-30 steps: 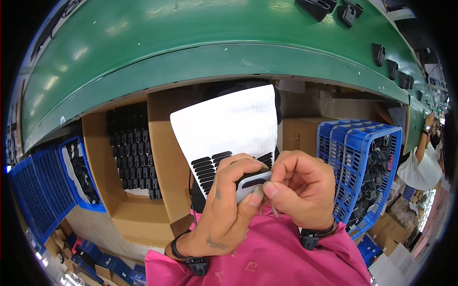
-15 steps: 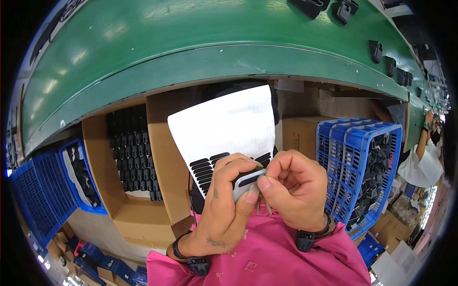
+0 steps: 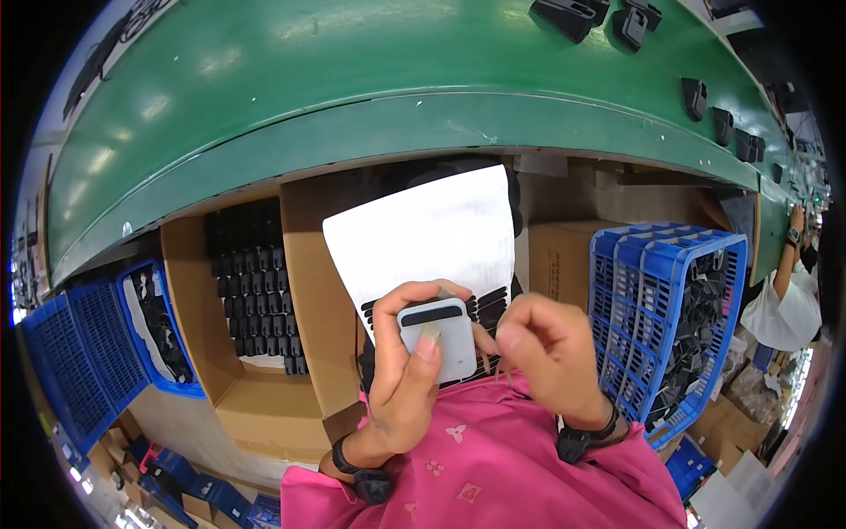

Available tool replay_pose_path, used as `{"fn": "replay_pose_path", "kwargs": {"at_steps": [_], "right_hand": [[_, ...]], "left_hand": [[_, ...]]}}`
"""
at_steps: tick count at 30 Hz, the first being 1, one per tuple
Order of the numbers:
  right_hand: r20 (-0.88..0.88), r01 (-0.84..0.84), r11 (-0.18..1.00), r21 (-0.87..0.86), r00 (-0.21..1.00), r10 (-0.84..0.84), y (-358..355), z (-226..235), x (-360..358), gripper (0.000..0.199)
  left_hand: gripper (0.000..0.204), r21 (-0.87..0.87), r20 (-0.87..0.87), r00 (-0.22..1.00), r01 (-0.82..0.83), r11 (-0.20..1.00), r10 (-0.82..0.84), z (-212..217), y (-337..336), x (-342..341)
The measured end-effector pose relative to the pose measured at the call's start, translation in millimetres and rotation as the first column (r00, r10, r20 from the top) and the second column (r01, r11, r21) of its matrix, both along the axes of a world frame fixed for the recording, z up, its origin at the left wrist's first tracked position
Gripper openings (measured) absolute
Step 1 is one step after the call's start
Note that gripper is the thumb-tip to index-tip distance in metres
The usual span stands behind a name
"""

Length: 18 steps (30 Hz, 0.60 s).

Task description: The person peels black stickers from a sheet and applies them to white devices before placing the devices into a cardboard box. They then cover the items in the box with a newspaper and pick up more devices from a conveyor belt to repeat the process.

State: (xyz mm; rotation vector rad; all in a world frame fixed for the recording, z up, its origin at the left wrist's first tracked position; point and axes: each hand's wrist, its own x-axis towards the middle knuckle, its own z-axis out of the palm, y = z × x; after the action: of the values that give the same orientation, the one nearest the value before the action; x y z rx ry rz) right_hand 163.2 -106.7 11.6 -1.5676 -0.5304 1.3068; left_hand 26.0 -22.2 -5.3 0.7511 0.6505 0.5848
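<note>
My left hand [image 3: 398, 388] is closed around a flat, pale grey, rounded device [image 3: 455, 353], its thumb lying across the face. A black strip [image 3: 429, 316] runs along the device's far end. Just to the right, my right hand [image 3: 553, 357] is apart from the device, its thumb and index finger pinched together; whatever may be between them is too small or hidden to make out. Beyond both hands lies a white sheet [image 3: 423, 229] over my lap, with rows of black elongated stickers [image 3: 490, 305] on its near part, partly covered by my hands.
A cardboard box [image 3: 264, 410] at left holds rows of black parts [image 3: 256, 295]. Blue crates stand on the far left [image 3: 88, 353] and at right [image 3: 630, 309], the right one full of dark parts. Ahead runs a green bench [image 3: 352, 70] with several black pieces at its right end.
My right hand has drawn away from the device to the right. The device has been tilted in my left hand, so more of its pale face shows.
</note>
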Motion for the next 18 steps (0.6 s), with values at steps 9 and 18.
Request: {"fn": "replay_pose_path", "kwargs": {"at_steps": [9, 18], "right_hand": [[0.092, -0.194, 0.967, 0.168, 0.979, 0.180, -2, -8, -4, 0.023], [0.386, -0.243, 0.945, 0.217, 0.911, 0.146, 3, -16, -21, 0.019]], "left_hand": [[0.059, 0.379, -0.065, 0.998, 0.034, 0.925, -0.010, -15, 4, -27], [0.072, 0.198, -0.374, 0.749, 0.641, 0.742, -0.547, 2, 27, -75]]}}
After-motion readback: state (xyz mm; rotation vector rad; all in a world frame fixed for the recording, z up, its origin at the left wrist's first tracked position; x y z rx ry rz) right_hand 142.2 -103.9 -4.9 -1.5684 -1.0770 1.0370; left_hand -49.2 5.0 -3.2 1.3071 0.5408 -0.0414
